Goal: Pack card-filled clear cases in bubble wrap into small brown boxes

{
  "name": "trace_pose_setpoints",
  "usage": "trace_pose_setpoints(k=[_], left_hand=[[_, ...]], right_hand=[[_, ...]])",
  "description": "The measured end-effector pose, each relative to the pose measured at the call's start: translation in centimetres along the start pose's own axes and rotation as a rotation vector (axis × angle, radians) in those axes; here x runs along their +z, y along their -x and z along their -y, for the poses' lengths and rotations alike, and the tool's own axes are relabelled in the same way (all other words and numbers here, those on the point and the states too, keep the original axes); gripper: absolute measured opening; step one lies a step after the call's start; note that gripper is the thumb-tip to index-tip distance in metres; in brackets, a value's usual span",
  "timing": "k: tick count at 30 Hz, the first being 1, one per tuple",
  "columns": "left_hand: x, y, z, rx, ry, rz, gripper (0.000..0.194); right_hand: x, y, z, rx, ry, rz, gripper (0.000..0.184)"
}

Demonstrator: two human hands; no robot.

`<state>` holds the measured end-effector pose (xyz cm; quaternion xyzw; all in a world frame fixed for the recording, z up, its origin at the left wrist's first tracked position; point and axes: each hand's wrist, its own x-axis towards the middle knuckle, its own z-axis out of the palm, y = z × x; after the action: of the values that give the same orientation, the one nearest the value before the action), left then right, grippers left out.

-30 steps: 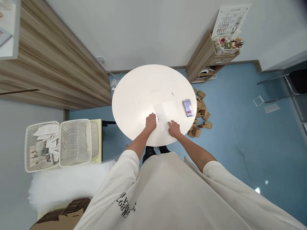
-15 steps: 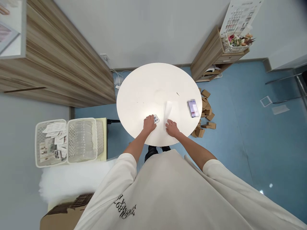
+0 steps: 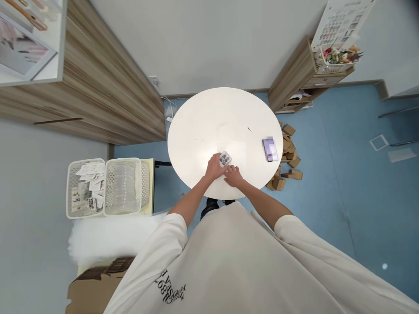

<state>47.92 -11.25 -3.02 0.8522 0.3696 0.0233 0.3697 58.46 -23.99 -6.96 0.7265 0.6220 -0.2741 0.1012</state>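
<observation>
My left hand (image 3: pixel 214 167) is closed on the left side of a small clear case (image 3: pixel 225 158) with several dark, shiny pieces inside. It holds the case low over the round white table. My right hand (image 3: pixel 233 176) is close beside it, with bent fingers near the lower right corner of the case. Those fingers are on the near edge of a thin, whitish sheet or sleeve (image 3: pixel 238 150), which hardly stands out from the tabletop. How firmly they pinch it is hard to see.
A blurred purple item (image 3: pixel 270 149) is at the table's (image 3: pixel 225 104) right side. Small brown boxes (image 3: pixel 290 148) are heaped on the floor beyond. At left, white baskets (image 3: pixel 85 187) hold cards and clear plastic pieces. A tall wooden cabinet (image 3: pixel 131 87) stands behind them.
My left hand has brought the clear case rightward toward my right hand. The whitish sheet, folded narrow half a second ago, now lies flatter. The head view has shifted left.
</observation>
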Motion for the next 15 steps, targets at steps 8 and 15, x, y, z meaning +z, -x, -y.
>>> trace_pose_setpoints(k=[8,15], left_hand=[[3.9,-2.6,0.4,-0.058,-0.019,0.208,0.069],[4.1,-1.9,0.3,0.163,-0.292,0.269,0.062]], right_hand=[[1.2,3.9,-0.9,-0.114,-0.064,-0.059,0.059],[2.9,7.4,-3.2,0.044,-0.065,-0.064,0.049]])
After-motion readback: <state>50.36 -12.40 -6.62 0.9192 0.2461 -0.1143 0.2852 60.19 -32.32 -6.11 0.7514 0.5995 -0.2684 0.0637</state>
